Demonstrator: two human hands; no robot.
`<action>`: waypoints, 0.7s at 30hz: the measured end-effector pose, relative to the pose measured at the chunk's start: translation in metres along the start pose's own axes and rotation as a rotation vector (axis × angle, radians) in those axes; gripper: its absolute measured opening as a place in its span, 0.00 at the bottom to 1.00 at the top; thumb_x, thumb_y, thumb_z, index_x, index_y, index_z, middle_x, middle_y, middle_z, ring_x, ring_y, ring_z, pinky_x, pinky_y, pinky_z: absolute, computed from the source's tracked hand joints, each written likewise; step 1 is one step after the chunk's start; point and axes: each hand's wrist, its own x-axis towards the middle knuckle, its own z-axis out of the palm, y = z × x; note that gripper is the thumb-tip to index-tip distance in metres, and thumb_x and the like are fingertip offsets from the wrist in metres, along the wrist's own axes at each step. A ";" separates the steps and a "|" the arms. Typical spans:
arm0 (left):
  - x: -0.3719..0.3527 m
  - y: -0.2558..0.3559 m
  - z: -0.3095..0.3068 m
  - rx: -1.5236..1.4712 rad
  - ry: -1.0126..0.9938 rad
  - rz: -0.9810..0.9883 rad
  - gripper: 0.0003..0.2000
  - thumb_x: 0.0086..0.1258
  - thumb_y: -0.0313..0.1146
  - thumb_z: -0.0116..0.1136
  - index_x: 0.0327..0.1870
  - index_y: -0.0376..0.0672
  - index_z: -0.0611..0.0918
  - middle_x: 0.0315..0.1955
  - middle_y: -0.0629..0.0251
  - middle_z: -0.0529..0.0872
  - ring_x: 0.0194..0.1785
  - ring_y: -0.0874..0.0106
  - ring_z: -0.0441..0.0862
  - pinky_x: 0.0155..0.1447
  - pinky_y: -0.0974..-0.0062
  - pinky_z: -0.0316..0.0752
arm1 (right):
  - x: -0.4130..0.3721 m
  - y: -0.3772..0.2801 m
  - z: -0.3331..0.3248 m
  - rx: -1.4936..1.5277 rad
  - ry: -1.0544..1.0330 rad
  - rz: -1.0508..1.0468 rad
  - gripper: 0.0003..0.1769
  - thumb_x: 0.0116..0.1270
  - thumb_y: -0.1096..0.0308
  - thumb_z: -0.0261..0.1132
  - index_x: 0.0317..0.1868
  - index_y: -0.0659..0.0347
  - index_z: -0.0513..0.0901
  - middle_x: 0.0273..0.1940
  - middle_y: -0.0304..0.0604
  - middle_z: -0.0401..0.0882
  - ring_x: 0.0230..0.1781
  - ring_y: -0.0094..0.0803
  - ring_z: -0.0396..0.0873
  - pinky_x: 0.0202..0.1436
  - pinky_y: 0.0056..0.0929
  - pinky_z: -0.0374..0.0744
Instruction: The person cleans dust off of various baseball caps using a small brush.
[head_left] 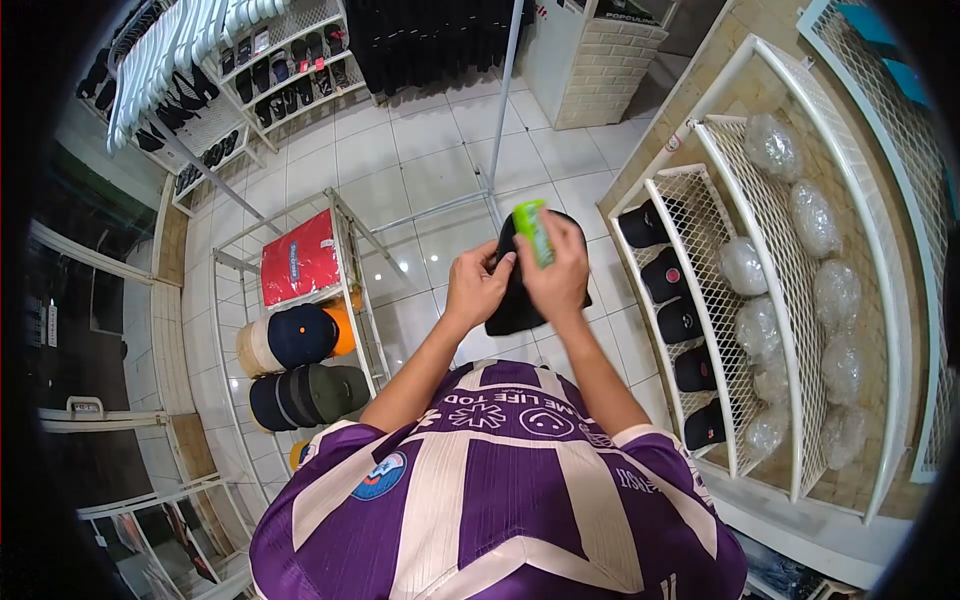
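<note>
A black cap (516,308) is held out in front of my chest. My left hand (477,287) pinches its left edge, thumb and fingers closed on the fabric. Across the cap's right side, my right hand (556,272) is wrapped around a small bright green brush-like tool (531,226). That tool overlaps the upper part of the cap, and fingers partly cover it. The right hand looks slightly blurred.
On the left, a white wire rack (345,225) carries a red packaged garment (300,258) and stacked caps (303,335). A mesh shelf (715,300) at right holds black caps and clear plastic-wrapped bundles (757,330). A metal pole (505,95) stands ahead on the tiled floor.
</note>
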 end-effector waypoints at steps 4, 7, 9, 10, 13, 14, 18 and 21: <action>0.002 -0.010 -0.003 -0.393 0.076 -0.051 0.08 0.74 0.27 0.61 0.41 0.29 0.85 0.28 0.64 0.89 0.31 0.81 0.81 0.36 0.78 0.76 | 0.005 0.000 -0.020 0.050 -0.072 0.013 0.36 0.56 0.64 0.80 0.66 0.63 0.81 0.51 0.52 0.82 0.50 0.50 0.82 0.56 0.43 0.79; 0.004 -0.001 -0.013 -0.486 0.030 -0.063 0.09 0.75 0.24 0.61 0.51 0.31 0.81 0.40 0.62 0.91 0.41 0.77 0.87 0.44 0.80 0.81 | 0.015 0.021 -0.045 -0.041 0.065 -0.033 0.39 0.52 0.66 0.82 0.67 0.63 0.81 0.47 0.50 0.80 0.50 0.46 0.81 0.56 0.41 0.79; 0.003 0.006 -0.020 -0.618 -0.119 -0.154 0.18 0.73 0.23 0.63 0.62 0.36 0.76 0.45 0.63 0.89 0.44 0.77 0.87 0.48 0.80 0.81 | 0.020 0.027 -0.049 -0.015 0.067 -0.066 0.40 0.51 0.66 0.82 0.66 0.63 0.81 0.47 0.50 0.80 0.50 0.45 0.82 0.55 0.39 0.79; 0.001 0.011 -0.020 -0.618 -0.120 -0.154 0.18 0.73 0.23 0.63 0.62 0.36 0.76 0.45 0.63 0.89 0.44 0.77 0.87 0.48 0.80 0.81 | 0.022 0.025 -0.051 0.055 -0.040 -0.031 0.39 0.51 0.68 0.82 0.66 0.62 0.82 0.47 0.48 0.80 0.49 0.41 0.81 0.55 0.36 0.79; 0.003 0.007 -0.018 -0.492 -0.246 -0.173 0.23 0.66 0.19 0.62 0.63 0.36 0.75 0.49 0.62 0.87 0.47 0.75 0.85 0.48 0.78 0.82 | 0.028 0.012 -0.060 0.135 -0.190 -0.038 0.38 0.50 0.71 0.82 0.66 0.61 0.83 0.47 0.45 0.80 0.49 0.36 0.81 0.55 0.32 0.80; 0.007 0.002 -0.021 -0.492 -0.248 -0.172 0.23 0.66 0.19 0.62 0.63 0.36 0.75 0.49 0.62 0.87 0.47 0.75 0.85 0.48 0.78 0.82 | 0.028 0.007 -0.062 0.144 -0.248 -0.078 0.38 0.50 0.71 0.82 0.66 0.60 0.84 0.48 0.45 0.79 0.49 0.36 0.81 0.55 0.32 0.80; 0.013 0.006 -0.029 -0.770 -0.450 -0.464 0.25 0.69 0.20 0.60 0.68 0.37 0.75 0.50 0.64 0.86 0.50 0.75 0.85 0.53 0.77 0.82 | 0.031 -0.005 -0.060 0.010 -0.375 -0.479 0.35 0.51 0.70 0.80 0.64 0.59 0.85 0.49 0.46 0.81 0.53 0.42 0.81 0.57 0.34 0.81; 0.006 0.015 -0.025 -0.695 -0.384 -0.306 0.23 0.71 0.19 0.59 0.68 0.38 0.75 0.49 0.63 0.86 0.48 0.73 0.86 0.55 0.76 0.82 | 0.030 0.005 -0.053 0.003 -0.320 -0.335 0.36 0.51 0.69 0.80 0.65 0.58 0.84 0.51 0.47 0.82 0.56 0.46 0.80 0.61 0.39 0.78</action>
